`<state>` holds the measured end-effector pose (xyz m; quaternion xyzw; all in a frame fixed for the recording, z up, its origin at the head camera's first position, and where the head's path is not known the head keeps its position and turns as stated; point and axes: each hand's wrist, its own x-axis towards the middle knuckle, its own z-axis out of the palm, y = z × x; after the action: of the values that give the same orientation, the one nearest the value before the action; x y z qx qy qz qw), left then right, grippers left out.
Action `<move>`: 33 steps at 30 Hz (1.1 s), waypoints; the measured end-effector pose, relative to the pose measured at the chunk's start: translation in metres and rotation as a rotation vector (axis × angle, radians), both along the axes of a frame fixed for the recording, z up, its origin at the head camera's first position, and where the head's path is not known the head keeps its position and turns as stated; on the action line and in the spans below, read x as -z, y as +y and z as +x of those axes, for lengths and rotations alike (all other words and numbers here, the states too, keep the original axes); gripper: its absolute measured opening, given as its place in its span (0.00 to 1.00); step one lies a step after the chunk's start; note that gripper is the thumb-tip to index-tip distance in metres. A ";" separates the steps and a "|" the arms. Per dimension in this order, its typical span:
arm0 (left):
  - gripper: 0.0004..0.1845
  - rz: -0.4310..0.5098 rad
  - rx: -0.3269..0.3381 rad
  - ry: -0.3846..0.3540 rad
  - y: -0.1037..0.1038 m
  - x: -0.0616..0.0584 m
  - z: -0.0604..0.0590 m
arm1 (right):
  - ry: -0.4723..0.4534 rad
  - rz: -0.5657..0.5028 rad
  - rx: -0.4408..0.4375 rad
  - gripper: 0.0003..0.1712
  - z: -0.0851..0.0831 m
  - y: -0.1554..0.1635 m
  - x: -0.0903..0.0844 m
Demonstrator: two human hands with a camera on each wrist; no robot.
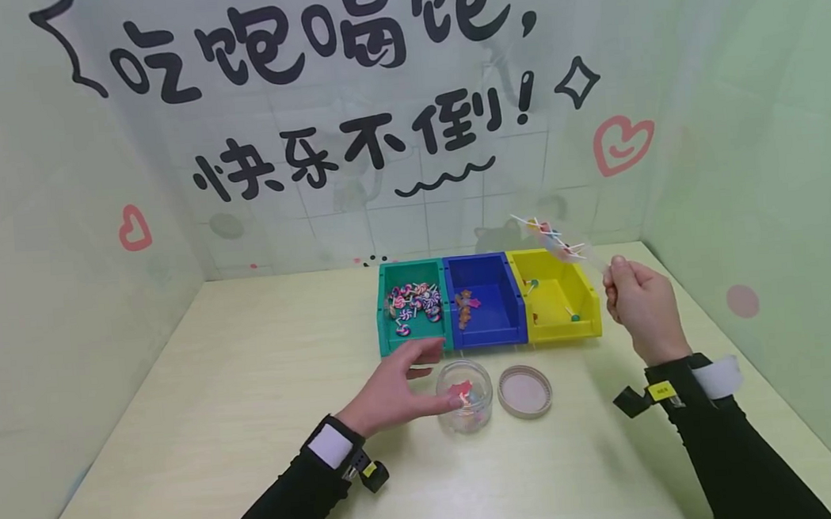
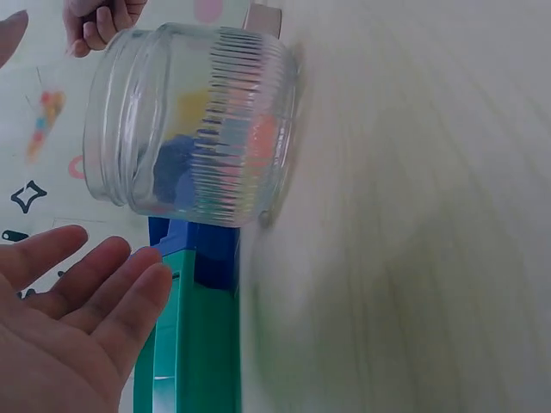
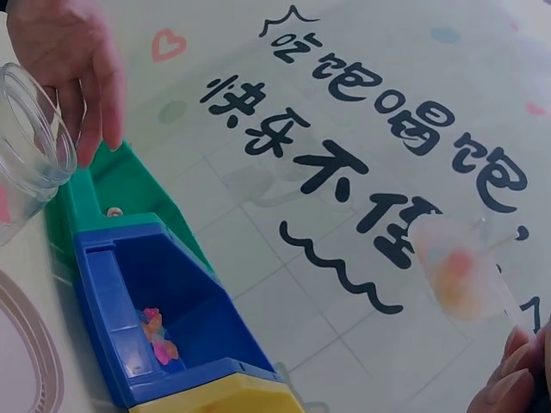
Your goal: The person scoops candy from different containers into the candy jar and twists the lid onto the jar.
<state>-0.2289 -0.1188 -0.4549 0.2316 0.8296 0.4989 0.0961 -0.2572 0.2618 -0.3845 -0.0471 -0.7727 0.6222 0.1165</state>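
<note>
Holding scoop (image 3: pixel 439 245) aloft, right hand (image 1: pixel 643 309) curled, left hand (image 1: pixel 398 391) spread

The head view is looking forward and down from above the near side of the glass jar (image 1: pixel 476 408), farthest off of the three. Low and close, the left wrist view is lying sideways at the jar's near left, facing past it toward the lettered wall (image 1: pixel 456 219) behind, while the right wrist view is facing that wall, tilted, from the jar's right. Both wrist views are sharing the jar, the blue bin (image 1: pixel 495 306) beyond it and the left hand (image 1: pixel 400 387).
</note>
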 end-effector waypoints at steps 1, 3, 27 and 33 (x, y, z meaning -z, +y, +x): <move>0.53 -0.001 0.010 0.000 0.001 0.001 0.000 | 0.005 0.002 -0.002 0.24 0.001 0.000 -0.001; 0.53 0.001 0.025 0.002 0.002 0.004 -0.001 | 0.011 0.006 -0.005 0.24 0.002 -0.001 -0.004; 0.46 -0.091 0.042 0.032 0.011 0.016 -0.001 | 0.128 0.119 -0.134 0.25 0.021 0.001 -0.011; 0.43 -0.109 0.037 0.024 0.011 0.018 -0.001 | 0.141 0.119 -0.207 0.25 0.028 0.004 -0.011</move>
<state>-0.2302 -0.1081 -0.4724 0.2475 0.8522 0.4483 0.1077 -0.2290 0.2654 -0.3733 0.0835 -0.7988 0.5859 0.1083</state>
